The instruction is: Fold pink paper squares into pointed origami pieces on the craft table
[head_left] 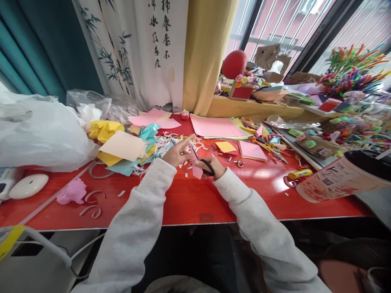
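My right hand [216,166] grips a pair of scissors [209,167] by the black handles, blades pointing up and to the left. A small piece of pink paper [197,171] hangs at the blades, between my two hands. My left hand [179,152] pinches this paper near its left edge, with the index finger stretched out beyond the blade tips. Part of the paper is hidden by the fingers and the scissors. Curled white paper shreds [166,144] lie behind my left hand.
On the red table [189,207] lie pink sheets [214,125], a pink note pad [252,150], a yellow note [225,147] and crumpled pink paper [72,192]. A drink cup [332,181] stands at the right, near a glue stick [300,174]. A white plastic bag [42,134] fills the left.
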Demonstrator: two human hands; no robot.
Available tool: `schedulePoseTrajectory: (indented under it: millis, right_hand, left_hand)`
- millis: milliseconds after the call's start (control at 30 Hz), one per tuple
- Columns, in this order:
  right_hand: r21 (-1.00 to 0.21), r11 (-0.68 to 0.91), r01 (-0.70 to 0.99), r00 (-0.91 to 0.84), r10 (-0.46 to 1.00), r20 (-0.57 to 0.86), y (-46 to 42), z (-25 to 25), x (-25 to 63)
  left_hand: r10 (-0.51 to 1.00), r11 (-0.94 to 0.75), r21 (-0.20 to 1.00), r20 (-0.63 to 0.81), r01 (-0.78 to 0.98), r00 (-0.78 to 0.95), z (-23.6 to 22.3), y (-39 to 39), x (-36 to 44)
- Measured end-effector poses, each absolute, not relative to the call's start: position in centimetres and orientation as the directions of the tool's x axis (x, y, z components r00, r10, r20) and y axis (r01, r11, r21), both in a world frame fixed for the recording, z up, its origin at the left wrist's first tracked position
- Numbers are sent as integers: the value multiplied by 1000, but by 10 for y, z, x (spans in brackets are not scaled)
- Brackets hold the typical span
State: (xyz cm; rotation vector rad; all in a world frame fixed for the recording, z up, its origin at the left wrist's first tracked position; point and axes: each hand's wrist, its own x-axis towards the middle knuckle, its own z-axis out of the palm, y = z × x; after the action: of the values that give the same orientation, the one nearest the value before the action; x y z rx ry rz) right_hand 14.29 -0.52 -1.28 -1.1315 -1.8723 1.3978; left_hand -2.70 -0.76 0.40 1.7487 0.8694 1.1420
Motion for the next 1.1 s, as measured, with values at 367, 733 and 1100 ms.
schedulePoseTrajectory:
  millis: [367, 733, 1100]
  right_hand:
    - [-953, 95, 288, -481, 875, -59, -8, -11, 143]
    - [-951, 125, 283, -495, 868, -33, -11, -3, 143]
    - [-903, 170, 394, -529, 846, -72, -11, 8, 159]
  left_hand:
    - [888, -354, 934, 322, 41, 327, 6, -9, -29]
    - [889, -307, 952, 282, 14, 360, 9, -9, -31]
    - [794, -190, 980, 188, -57, 579, 9, -9, -50]
